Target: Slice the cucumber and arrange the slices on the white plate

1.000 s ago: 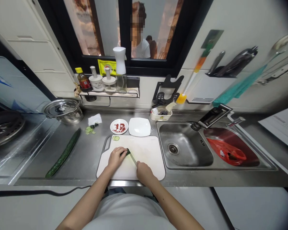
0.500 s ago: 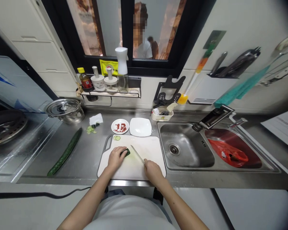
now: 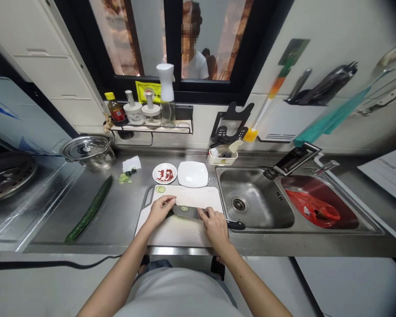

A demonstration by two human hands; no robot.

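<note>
My right hand (image 3: 217, 226) grips the kitchen knife (image 3: 193, 213) where blade and handle meet. Its black handle sticks out to the right past my fingers, and the blade lies flat-side up, pointing left. A thin cucumber slice (image 3: 184, 208) rests on the blade. My left hand (image 3: 161, 210) is closed at the knife's tip, around a dark green cucumber piece (image 3: 170, 213) that it mostly covers. Both hands are over the white cutting board (image 3: 181, 235). Cucumber slices (image 3: 160, 189) lie at the board's far left corner.
A whole cucumber (image 3: 90, 211) lies left of the board, near peel scraps (image 3: 124, 178) and a tissue (image 3: 132, 164). Behind the board stand a plate of chopped red bits (image 3: 155, 178) and a white square plate (image 3: 193, 174). To the right is the sink (image 3: 257, 215).
The knife has turned from upright on its edge to flat, with a cucumber slice now showing on it. My right hand has shifted its grip towards the blade; my left fingers have drawn together.
</note>
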